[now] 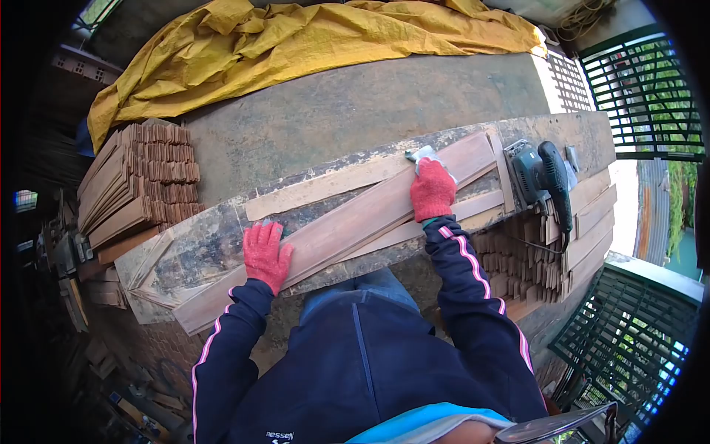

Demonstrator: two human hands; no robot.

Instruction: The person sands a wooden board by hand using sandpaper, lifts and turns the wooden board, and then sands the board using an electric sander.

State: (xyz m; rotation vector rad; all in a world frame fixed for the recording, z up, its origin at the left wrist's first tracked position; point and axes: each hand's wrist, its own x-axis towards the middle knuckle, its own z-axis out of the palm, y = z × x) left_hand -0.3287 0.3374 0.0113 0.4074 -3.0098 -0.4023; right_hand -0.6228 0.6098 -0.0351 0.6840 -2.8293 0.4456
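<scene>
A long reddish-brown wooden board (362,214) lies slantwise across the worn workbench (196,251), its lower left end jutting past the bench edge. My left hand (266,255), in a red knit glove, rests on the board's left part with fingers stretched out. Farther right, my right hand (433,191), in a matching glove, is closed on a crumpled whitish-grey piece (424,154) pressed to the board's upper edge; whether it is cloth or sandpaper is unclear. Thin wooden strips (325,185) lie on the bench around the board.
A green power sander (531,174) with a black handle stands on the bench to the right. Stacked wooden slats (148,174) rise at the left, and more slats (518,259) sit below right. A yellow tarp (318,37) lies along the back; green lattice gates (643,89) are at the right.
</scene>
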